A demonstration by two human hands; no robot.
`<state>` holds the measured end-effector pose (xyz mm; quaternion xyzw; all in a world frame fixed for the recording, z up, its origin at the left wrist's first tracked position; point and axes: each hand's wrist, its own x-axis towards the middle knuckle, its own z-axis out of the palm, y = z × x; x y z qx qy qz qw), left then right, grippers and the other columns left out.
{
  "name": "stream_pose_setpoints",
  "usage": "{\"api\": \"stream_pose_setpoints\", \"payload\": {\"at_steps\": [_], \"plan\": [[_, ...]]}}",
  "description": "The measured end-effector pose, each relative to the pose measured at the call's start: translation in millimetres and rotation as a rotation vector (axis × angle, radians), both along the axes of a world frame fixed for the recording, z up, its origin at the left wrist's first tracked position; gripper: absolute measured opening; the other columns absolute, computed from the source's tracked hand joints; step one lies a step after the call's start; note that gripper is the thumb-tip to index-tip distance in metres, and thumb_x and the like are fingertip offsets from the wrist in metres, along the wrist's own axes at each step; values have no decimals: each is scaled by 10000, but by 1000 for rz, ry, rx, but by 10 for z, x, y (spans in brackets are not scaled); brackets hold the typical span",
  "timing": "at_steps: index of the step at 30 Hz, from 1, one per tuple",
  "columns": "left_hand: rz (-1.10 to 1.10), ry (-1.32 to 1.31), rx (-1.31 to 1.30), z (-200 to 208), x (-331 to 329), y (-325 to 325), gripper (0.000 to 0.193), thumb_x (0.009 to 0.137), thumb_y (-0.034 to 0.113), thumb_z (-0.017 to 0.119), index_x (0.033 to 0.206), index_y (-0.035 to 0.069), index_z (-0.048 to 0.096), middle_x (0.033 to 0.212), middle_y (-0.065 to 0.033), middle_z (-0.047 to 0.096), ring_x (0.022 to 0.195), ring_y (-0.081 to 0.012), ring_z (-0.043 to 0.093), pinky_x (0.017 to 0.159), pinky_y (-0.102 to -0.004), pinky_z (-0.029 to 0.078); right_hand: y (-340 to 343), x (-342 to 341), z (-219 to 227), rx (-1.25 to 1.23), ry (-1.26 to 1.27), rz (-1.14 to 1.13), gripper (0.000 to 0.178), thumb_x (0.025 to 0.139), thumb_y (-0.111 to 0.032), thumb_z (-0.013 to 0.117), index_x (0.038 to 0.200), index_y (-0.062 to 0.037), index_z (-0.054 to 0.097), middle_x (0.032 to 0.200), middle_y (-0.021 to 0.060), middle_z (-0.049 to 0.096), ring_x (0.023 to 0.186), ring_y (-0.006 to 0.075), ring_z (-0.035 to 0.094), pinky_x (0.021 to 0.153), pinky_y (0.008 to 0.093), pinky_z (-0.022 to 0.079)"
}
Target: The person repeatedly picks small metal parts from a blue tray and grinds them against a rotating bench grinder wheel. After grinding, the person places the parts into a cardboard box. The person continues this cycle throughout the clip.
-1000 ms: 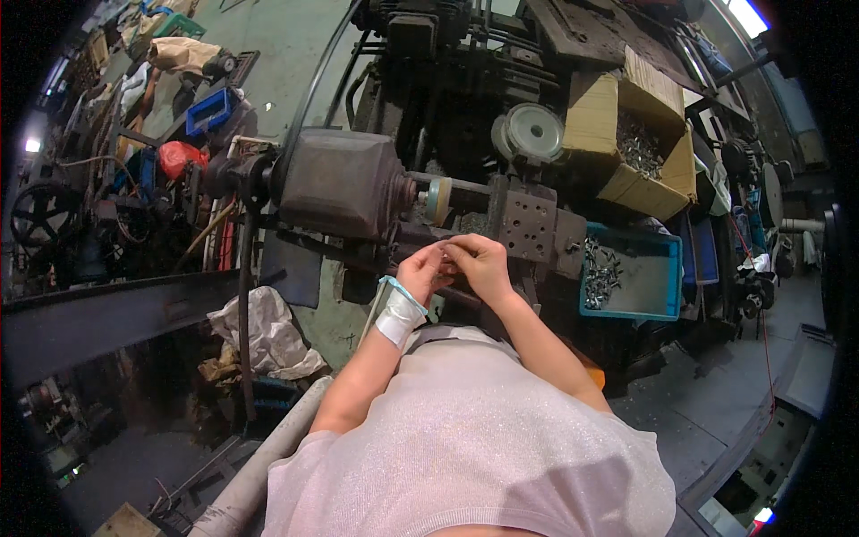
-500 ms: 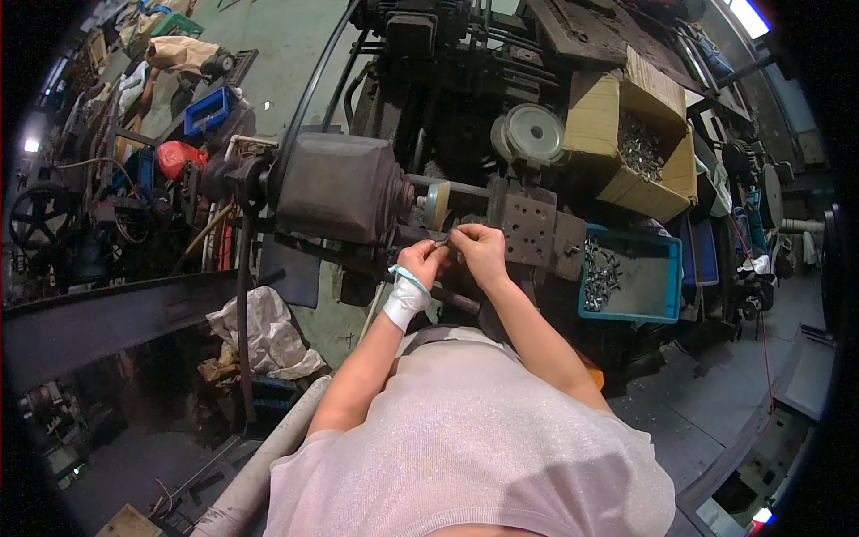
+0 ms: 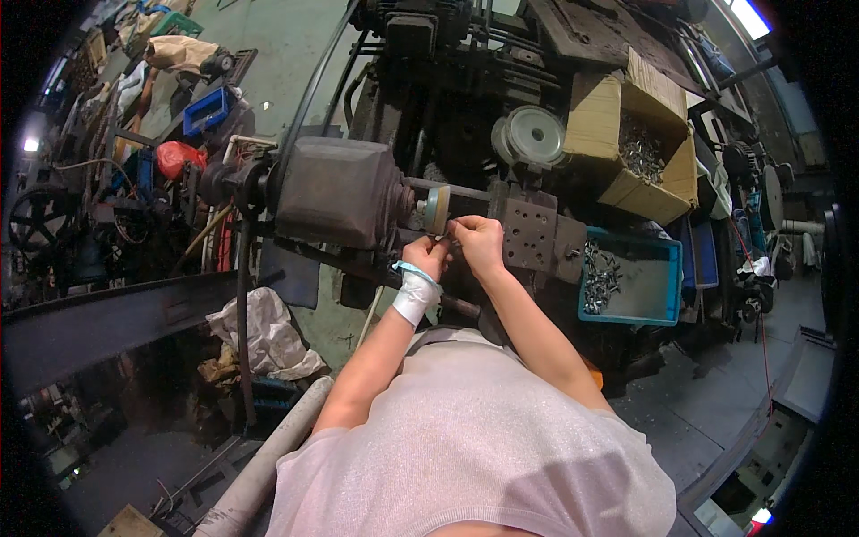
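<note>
My left hand (image 3: 428, 256), with a white wrap and a light blue band at the wrist, is closed, its fingertips just below the front of a grinding wheel (image 3: 437, 211) with a tan band. My right hand (image 3: 480, 244) pinches close beside it, at the wheel's right side. Both sets of fingertips nearly meet, and whatever they hold is too small and hidden to name. Left of the wheel is the dark machine housing (image 3: 335, 191); to the right of my right hand is a metal block with holes (image 3: 528, 228).
A blue tray (image 3: 658, 277) with small metal parts stands at the right. Behind it, a cardboard box (image 3: 595, 112) holds many similar parts. A round metal disc (image 3: 535, 134) sits on the machine. A white sack (image 3: 267, 331) and a thick pipe (image 3: 268, 456) are at the lower left.
Both hands have shifted slightly, my left one a little to the right, and the fingertips are now right against or very near the wheel's lower edge.
</note>
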<state>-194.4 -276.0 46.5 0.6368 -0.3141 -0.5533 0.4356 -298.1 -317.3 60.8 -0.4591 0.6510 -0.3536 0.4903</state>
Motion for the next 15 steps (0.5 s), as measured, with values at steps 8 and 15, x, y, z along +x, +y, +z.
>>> {"api": "stream_pose_setpoints", "payload": {"at_steps": [8, 15], "plan": [[19, 14, 25, 30, -8, -7, 226, 790, 156, 557, 645, -18, 564, 533, -51, 557, 420, -97, 476, 386, -233, 355, -5, 10, 46, 27, 14, 11, 181, 715, -105, 616, 787, 59, 639, 656, 78, 619, 580, 108, 548, 519, 236, 428], [-49, 540, 208, 85, 248, 217, 293, 865, 314, 484, 888, 25, 525, 717, -59, 575, 569, -97, 488, 475, -233, 391, 148, -139, 187, 92, -350, 51, 172, 751, -121, 607, 840, 23, 639, 703, 37, 613, 552, 70, 522, 479, 203, 418]]}}
